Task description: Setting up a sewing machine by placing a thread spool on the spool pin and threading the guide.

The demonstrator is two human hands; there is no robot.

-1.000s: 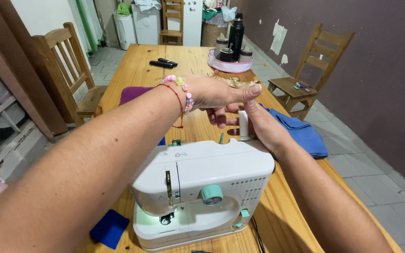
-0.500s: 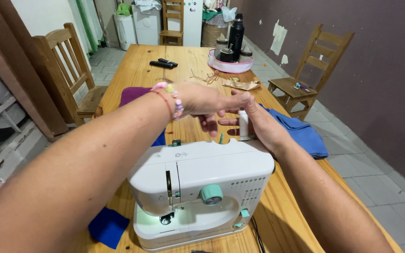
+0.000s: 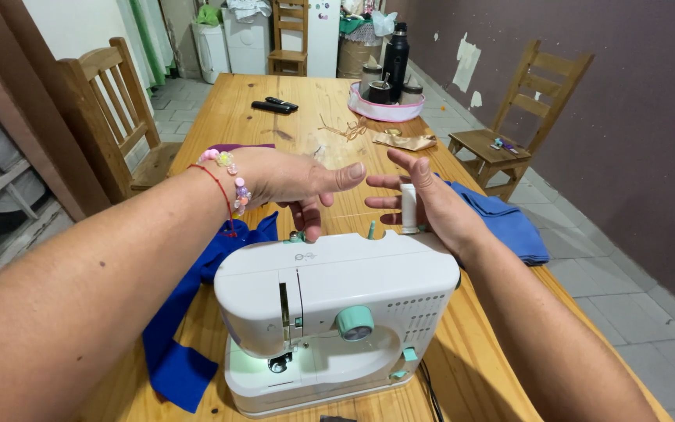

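1. Left hand (image 3: 291, 178) hovers with a spread grip above the white sewing machine (image 3: 337, 312).
2. Right hand (image 3: 431, 205), fingers loose, touches the white thread spool (image 3: 408, 208) standing on the machine's top.
3. Blue cloth (image 3: 181, 312) lies on the wooden surface (image 3: 291, 125).

Long wooden table (image 3: 236, 109) runs straight down the middle of the room, honey-coloured planks, pretty glossy. Slat-back wooden chair (image 3: 107, 105) on the left side, another matching chair (image 3: 529, 101) on the right, pulled away from the table a bit. Right wall (image 3: 634, 117) is a dull purple-brown with a few patches where the paint has peeled to white. Floor (image 3: 626, 289) is pale grey tile with dark grout. Far end has a white appliance (image 3: 248, 39), a third chair (image 3: 291, 31) and a white cabinet or fridge (image 3: 323, 35) just beside it. Green curtain (image 3: 144, 35) hangs at the back left. Light is soft and even.
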